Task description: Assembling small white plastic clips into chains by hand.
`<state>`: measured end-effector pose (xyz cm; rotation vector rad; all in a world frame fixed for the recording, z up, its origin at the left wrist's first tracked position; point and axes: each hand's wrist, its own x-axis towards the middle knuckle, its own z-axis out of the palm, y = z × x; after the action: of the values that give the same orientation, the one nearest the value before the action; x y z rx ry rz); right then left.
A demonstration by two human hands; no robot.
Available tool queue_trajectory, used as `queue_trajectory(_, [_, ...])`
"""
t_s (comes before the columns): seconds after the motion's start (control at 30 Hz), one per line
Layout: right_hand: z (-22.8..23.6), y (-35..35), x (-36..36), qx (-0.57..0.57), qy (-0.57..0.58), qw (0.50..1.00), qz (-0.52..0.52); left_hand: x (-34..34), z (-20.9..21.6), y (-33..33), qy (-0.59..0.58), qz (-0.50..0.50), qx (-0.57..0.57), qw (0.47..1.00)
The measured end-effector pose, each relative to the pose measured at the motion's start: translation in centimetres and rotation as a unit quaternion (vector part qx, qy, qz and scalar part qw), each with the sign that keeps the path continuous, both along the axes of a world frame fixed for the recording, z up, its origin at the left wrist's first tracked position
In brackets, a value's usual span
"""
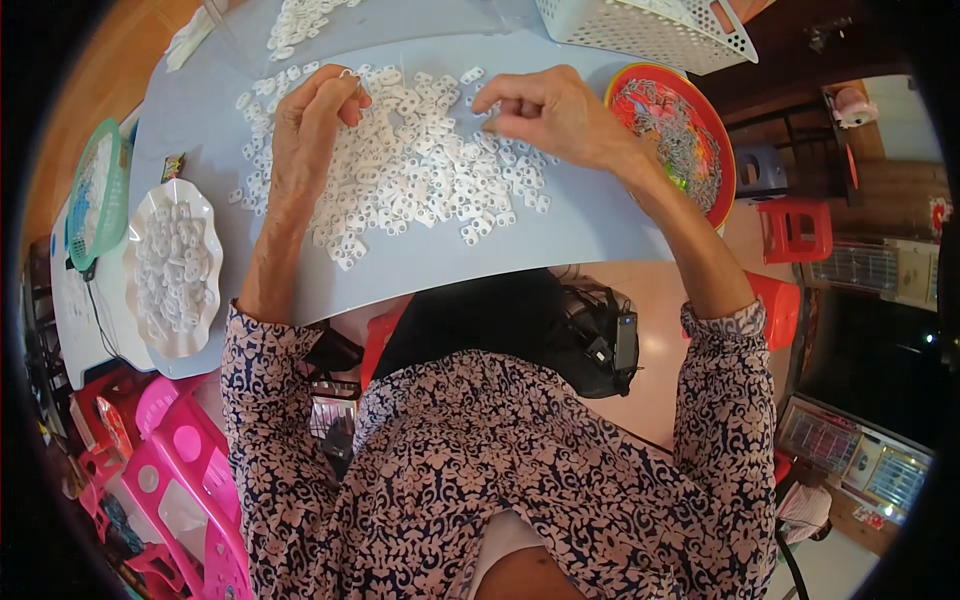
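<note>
A loose spread of small white plastic pieces with two holes each [420, 190] covers the pale blue table between my hands. My left hand [310, 125] is closed above the left part of the spread, and a small thin wire hook [348, 73] shows at its fingertips. Over the right side, my right hand [555, 112] is curled with thumb and forefinger close together; whatever it may hold is too small to make out. Nearest to that hand is a red bowl with a yellow rim [728, 150], holding many small metal hooks [685, 145].
On the left stands a white scalloped dish [140, 290] of white pieces [172, 255], near a small wrapped packet [173, 166] and a green basket [108, 180]. A white perforated basket [650, 35] is at the far right. Pink chairs [190, 450] and red stools [795, 228] flank the table [400, 275].
</note>
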<state>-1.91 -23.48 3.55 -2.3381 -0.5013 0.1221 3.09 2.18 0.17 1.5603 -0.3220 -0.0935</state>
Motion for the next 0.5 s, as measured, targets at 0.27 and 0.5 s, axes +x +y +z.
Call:
queue_trajectory(0.27, [-1.8,2.2,-0.1,-0.037,-0.121,0.990,0.061,0.0,-0.2,-0.1,-0.016,-0.001,0.004,1.000])
queue_trajectory(0.5, [-0.6,2.8,-1.4,0.029,-0.048,0.998,0.039,-0.3,0.1,-0.1,-0.025,0.010,-0.011,1.000])
